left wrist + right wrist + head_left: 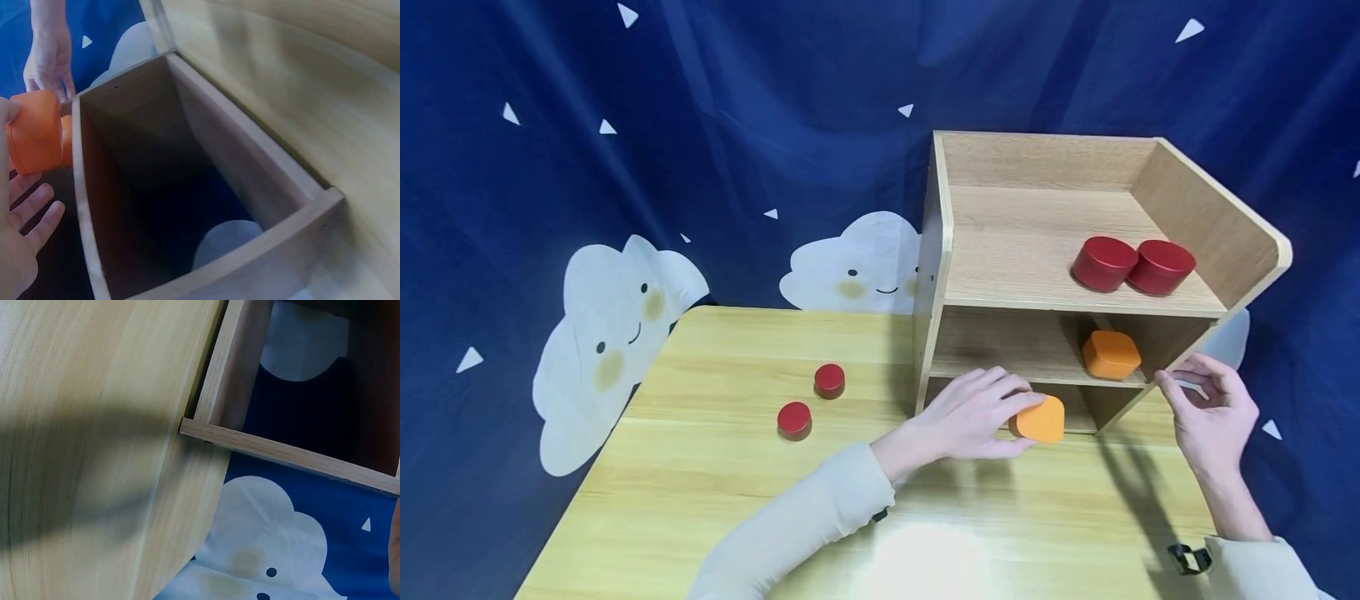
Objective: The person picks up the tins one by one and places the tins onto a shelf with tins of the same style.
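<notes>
My left hand [977, 412] grips an orange rounded-square tin [1042, 419] between thumb and fingers, in front of the wooden shelf unit's [938, 250] lower opening. In the left wrist view, this tin [36, 132] is held upright while the other fingers spread loosely below it. A second orange tin [1111, 355] stands on the middle shelf at the right. My right hand [1213, 408] is at the unit's right side, its bent fingertips right at the side panel's front edge. In the right wrist view only a sliver of it shows.
Two red round tins [1103, 264] stand side by side on the unit's top shelf. Two smaller-looking red round tins [794, 421] lie on the wooden table [700, 500] left of the unit. A blue curtain [812, 100] with clouds hangs behind.
</notes>
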`<state>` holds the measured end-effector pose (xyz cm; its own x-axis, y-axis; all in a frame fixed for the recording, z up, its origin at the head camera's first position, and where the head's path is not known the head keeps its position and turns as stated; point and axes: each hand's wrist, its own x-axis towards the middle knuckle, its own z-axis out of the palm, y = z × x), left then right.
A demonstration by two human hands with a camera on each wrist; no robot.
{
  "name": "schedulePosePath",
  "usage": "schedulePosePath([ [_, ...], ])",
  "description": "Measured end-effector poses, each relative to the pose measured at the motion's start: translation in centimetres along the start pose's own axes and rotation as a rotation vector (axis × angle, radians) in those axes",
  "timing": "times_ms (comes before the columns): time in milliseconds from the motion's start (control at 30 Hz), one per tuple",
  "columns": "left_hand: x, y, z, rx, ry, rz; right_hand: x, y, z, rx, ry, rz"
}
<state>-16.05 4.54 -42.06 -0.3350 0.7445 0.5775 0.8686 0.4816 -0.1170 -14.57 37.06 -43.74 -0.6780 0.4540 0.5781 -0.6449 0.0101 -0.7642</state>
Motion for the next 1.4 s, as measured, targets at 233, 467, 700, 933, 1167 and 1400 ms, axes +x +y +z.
schedulePosePath([
  [233,1.8,-0.1,-0.2,0.001,-0.028,-0.039,-0.1,-0.1,0.0,0.01,-0.001,0.0],
  [467,3.4,-0.7,0.6,0.054,-0.039,-0.094,0.0,0.0,0.0,0.005,0.005,0.006],
  [700,4.6,-0.9,1.2,0.047,-0.09,-0.159,0.0,0.0,-0.1,-0.013,0.006,0.007],
  [933,5.4,-0.2,1.9,0.116,-0.093,-0.211,0.1,-0.1,-0.1,-0.034,0.008,0.009],
  [1167,5.9,0.6,2.8,0.195,-0.043,-0.244,0.1,0.1,-0.1,-0.031,0.007,-0.001],
  [1400,6.1,0.7,3.6,0.253,-0.042,-0.262,0.1,0.0,-0.2,-0.082,0.005,-0.006],
])
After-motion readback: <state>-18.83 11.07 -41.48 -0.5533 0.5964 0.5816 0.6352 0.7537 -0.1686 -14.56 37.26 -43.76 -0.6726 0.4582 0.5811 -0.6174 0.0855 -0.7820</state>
